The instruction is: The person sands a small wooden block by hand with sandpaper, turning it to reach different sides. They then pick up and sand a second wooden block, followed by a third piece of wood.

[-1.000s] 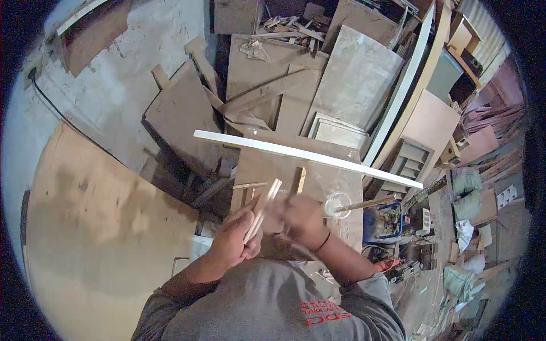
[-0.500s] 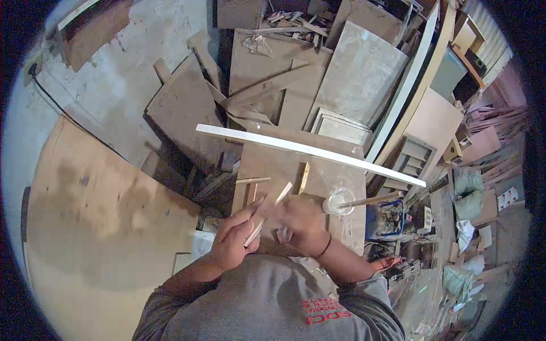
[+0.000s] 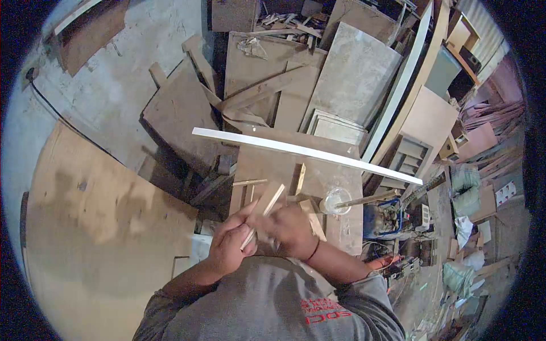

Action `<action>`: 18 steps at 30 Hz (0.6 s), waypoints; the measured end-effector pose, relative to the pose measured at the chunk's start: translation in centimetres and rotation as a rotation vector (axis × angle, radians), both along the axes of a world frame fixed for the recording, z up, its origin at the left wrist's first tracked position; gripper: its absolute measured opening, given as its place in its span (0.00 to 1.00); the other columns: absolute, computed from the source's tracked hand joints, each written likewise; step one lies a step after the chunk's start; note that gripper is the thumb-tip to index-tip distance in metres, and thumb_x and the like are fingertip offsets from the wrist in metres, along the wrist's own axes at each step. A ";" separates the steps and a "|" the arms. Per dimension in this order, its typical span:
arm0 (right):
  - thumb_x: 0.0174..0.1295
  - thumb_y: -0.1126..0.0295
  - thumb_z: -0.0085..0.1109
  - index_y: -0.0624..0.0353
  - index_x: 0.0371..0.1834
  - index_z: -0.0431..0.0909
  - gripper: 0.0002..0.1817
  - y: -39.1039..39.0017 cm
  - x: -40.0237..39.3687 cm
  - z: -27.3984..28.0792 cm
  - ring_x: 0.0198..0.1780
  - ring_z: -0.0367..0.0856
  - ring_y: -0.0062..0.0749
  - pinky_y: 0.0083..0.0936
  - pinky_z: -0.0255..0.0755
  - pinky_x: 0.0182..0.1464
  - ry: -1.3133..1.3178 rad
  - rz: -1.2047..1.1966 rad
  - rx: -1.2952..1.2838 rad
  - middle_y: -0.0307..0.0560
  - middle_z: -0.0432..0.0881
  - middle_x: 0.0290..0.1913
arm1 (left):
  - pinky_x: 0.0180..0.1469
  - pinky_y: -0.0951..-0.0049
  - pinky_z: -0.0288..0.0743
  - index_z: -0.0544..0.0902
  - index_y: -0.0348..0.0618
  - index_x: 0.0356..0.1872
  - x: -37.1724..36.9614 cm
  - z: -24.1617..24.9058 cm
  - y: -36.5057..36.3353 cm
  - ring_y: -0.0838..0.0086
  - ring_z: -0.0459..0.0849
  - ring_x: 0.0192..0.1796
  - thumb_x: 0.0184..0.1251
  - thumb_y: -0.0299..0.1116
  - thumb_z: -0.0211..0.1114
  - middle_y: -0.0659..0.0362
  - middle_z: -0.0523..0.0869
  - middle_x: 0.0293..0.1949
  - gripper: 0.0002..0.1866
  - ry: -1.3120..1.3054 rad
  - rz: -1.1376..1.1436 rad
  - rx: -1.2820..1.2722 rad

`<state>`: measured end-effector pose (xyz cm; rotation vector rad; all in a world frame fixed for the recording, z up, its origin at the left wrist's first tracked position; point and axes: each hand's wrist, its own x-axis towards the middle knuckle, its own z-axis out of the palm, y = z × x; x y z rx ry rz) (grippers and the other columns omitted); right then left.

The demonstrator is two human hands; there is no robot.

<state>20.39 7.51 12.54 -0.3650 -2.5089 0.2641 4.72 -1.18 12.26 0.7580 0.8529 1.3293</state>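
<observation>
My left hand [image 3: 230,243] is wrapped round a short wooden strip [image 3: 271,200], which tilts up and to the right. Against the strip's right side is my right hand [image 3: 290,230], its fingers smeared by motion; whether it holds anything cannot be made out. Small wood pieces lie on the worktable [image 3: 347,233]: one upright in view [image 3: 300,178], a thin one [image 3: 250,182] near my left hand, and a wider one [image 3: 313,219] beside my right hand. A clear container [image 3: 336,202] with a stick [image 3: 369,198] in it stands at the right.
A long white strip [image 3: 307,152] crosses the table's far part. A large plywood sheet [image 3: 108,221] is at the left. Boards [image 3: 352,74] lean behind the table. A blue-framed machine [image 3: 382,219] and scattered sacks [image 3: 458,278] are at the right.
My right hand has shifted slightly left and down along the strip, uncovering the wider wood piece beside it. The strip's upper end has moved slightly left.
</observation>
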 end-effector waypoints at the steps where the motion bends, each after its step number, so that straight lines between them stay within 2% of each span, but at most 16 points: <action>1: 0.49 0.62 0.59 0.52 0.56 0.73 0.27 0.4 0.8 1.6 0.31 0.77 0.46 0.41 0.70 0.31 -0.157 -0.136 -0.175 0.48 0.76 0.31 | 0.17 0.80 0.58 0.61 0.38 0.66 0.1 0.0 -0.3 0.83 0.63 0.16 0.62 0.43 0.49 0.65 0.71 0.23 0.32 0.026 -0.012 0.015; 4: 0.47 0.60 0.61 0.52 0.56 0.73 0.28 -0.5 0.3 1.6 0.31 0.76 0.44 0.40 0.70 0.30 0.059 -0.144 -0.158 0.47 0.76 0.29 | 0.17 0.80 0.57 0.60 0.37 0.67 0.2 0.0 0.1 0.83 0.62 0.16 0.62 0.43 0.49 0.65 0.70 0.20 0.33 0.040 0.016 -0.024; 7: 0.48 0.65 0.61 0.53 0.55 0.74 0.27 -0.4 1.1 0.0 0.31 0.77 0.45 0.37 0.71 0.31 -0.129 -0.216 -0.066 0.49 0.76 0.30 | 0.17 0.80 0.56 0.61 0.35 0.65 1.0 1.6 -0.4 0.83 0.61 0.15 0.62 0.44 0.50 0.66 0.66 0.16 0.32 0.116 0.098 -0.134; 8: 0.48 0.67 0.61 0.54 0.55 0.74 0.26 -0.1 1.6 -0.8 0.31 0.77 0.45 0.36 0.71 0.32 -0.195 -0.237 -0.037 0.49 0.76 0.30 | 0.17 0.81 0.56 0.63 0.35 0.63 0.8 1.2 -0.4 0.83 0.61 0.15 0.62 0.43 0.50 0.66 0.67 0.16 0.31 0.086 0.060 -0.105; 9: 0.51 0.75 0.57 0.55 0.57 0.73 0.25 1.4 1.9 -1.3 0.32 0.78 0.42 0.33 0.71 0.33 0.094 -0.341 -0.158 0.51 0.78 0.32 | 0.17 0.81 0.55 0.65 0.35 0.61 0.3 0.6 -0.5 0.83 0.61 0.14 0.61 0.42 0.51 0.65 0.67 0.16 0.29 0.057 0.022 -0.080; 12: 0.55 0.77 0.55 0.56 0.61 0.69 0.27 3.1 3.6 2.4 0.31 0.76 0.32 0.28 0.70 0.32 0.412 -0.307 -0.342 0.46 0.79 0.36 | 0.16 0.80 0.55 0.70 0.37 0.54 -0.9 1.3 0.3 0.84 0.62 0.14 0.61 0.41 0.53 0.65 0.69 0.16 0.24 -0.002 -0.066 -0.068; 13: 0.57 0.76 0.55 0.56 0.62 0.68 0.26 2.6 3.4 2.9 0.30 0.75 0.28 0.26 0.69 0.32 0.434 -0.296 -0.562 0.43 0.78 0.36 | 0.16 0.80 0.55 0.71 0.37 0.52 -1.1 1.5 0.3 0.84 0.63 0.14 0.60 0.41 0.53 0.65 0.69 0.16 0.22 -0.022 -0.095 -0.083; 16: 0.61 0.73 0.55 0.57 0.64 0.66 0.25 1.9 2.8 3.5 0.29 0.72 0.19 0.19 0.67 0.30 0.432 -0.199 -1.100 0.36 0.76 0.38 | 0.16 0.81 0.55 0.68 0.38 0.57 -2.6 0.8 0.5 0.84 0.64 0.16 0.64 0.37 0.52 0.64 0.69 0.19 0.22 0.033 -0.278 -0.115; 18: 0.63 0.70 0.55 0.58 0.64 0.66 0.24 1.5 2.8 2.9 0.28 0.70 0.16 0.15 0.66 0.29 0.331 -0.048 -1.315 0.33 0.74 0.38 | 0.16 0.81 0.57 0.67 0.39 0.58 -3.1 0.3 0.8 0.83 0.67 0.16 0.62 0.37 0.55 0.63 0.71 0.21 0.24 -0.150 -0.287 -0.114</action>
